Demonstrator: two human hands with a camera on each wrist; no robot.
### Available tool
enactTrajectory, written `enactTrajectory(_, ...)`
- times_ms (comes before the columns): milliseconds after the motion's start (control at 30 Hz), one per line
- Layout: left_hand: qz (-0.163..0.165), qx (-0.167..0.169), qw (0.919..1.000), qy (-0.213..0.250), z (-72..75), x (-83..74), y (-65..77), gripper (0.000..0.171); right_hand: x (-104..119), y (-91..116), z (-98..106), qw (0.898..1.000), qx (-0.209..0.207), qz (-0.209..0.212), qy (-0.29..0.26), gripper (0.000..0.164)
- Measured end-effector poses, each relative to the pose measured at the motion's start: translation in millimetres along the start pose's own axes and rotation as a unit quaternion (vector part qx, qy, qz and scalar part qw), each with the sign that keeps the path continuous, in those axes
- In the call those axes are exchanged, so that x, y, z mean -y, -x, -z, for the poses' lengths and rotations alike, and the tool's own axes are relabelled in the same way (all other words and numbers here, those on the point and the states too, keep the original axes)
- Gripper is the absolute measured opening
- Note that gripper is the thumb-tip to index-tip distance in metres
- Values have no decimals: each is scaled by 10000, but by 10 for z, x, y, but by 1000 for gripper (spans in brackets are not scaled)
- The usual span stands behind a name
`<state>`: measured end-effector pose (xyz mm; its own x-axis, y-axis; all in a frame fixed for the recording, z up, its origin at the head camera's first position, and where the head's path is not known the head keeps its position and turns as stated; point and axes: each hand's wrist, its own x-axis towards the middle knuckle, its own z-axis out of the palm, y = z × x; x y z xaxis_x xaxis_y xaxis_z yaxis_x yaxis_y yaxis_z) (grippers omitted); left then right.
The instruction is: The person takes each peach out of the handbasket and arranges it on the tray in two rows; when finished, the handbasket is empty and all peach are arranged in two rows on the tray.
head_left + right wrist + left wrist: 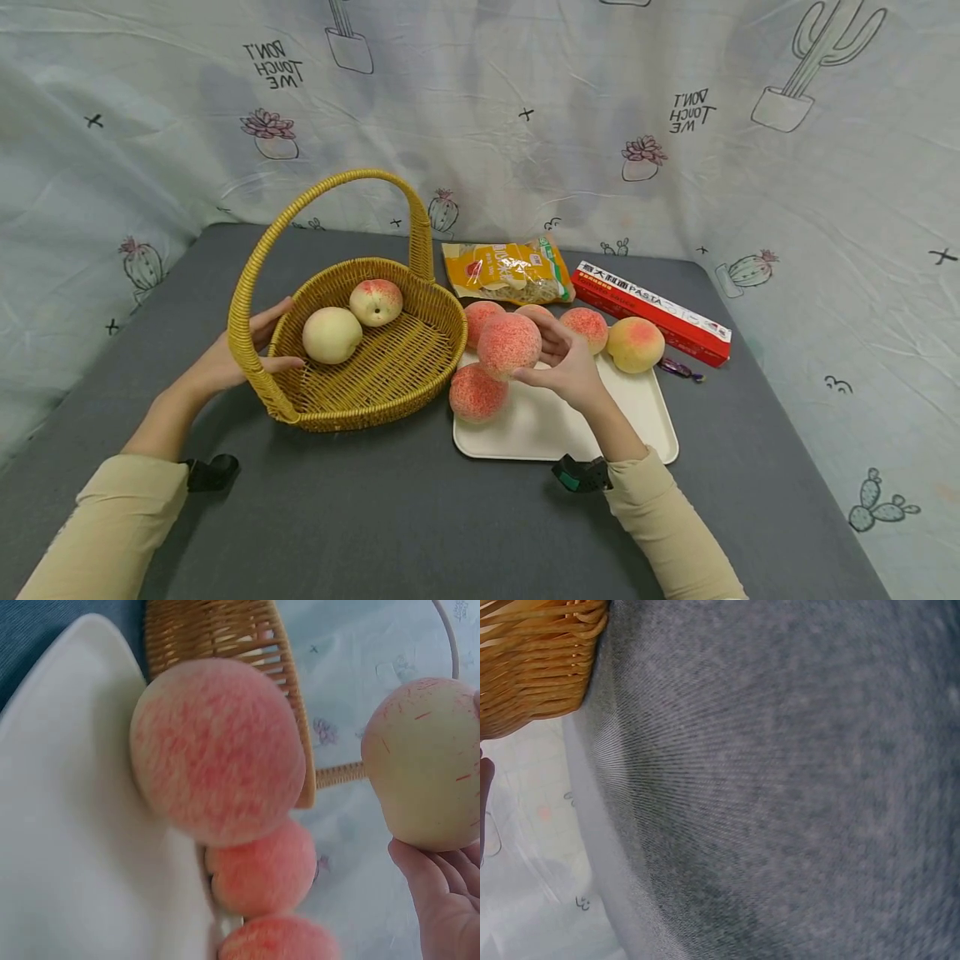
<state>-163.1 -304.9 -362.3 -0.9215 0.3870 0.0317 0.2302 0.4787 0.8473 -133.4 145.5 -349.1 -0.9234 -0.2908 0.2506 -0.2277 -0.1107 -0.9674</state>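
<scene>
A yellow wicker basket (375,367) with a tall arched handle stands left of centre. Inside it lie a pale peach (332,335) and a red-blushed peach (377,302). My left hand (232,354) grips the basket's left rim, thumb over the edge; just a sliver of it shows in the left wrist view. Between thumb and fingers, my right hand (562,367) holds a speckled peach (509,344) above the left part of a cream tray (570,433). The held peach's pale side (424,769) faces the right wrist camera. Below it a red peach (477,394) sits at the tray's left edge.
Along the tray's far side are more peaches, including a yellow one (636,345). Behind stand a yellow pasta bag (510,271) and a red pasta box (652,312). A purple-wrapped candy (681,369) lies right of the tray. Patterned cloth (480,125) hangs behind the table.
</scene>
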Motion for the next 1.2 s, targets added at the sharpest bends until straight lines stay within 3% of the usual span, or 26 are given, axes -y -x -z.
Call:
enactTrajectory(333, 32, 22, 10000, -32, 1, 29, -1, 96, -23, 120, 315, 9944, -218, -452, 933, 83)
enactTrajectory(667, 25, 17, 10000, -75, 6, 62, -3, 96, -189, 244, 509, 9781, 114, -1063, 1785, 67)
enactTrajectory(933, -117, 69, 9999, 6, 4, 45, -13, 95, -316, 307, 519, 9673, 391, -1446, 2049, 70)
enactTrajectory(1200, -197, 1, 9998, 76, -6, 48, -17, 94, -254, 330, 672, 9538, 568, -1859, 2291, 66)
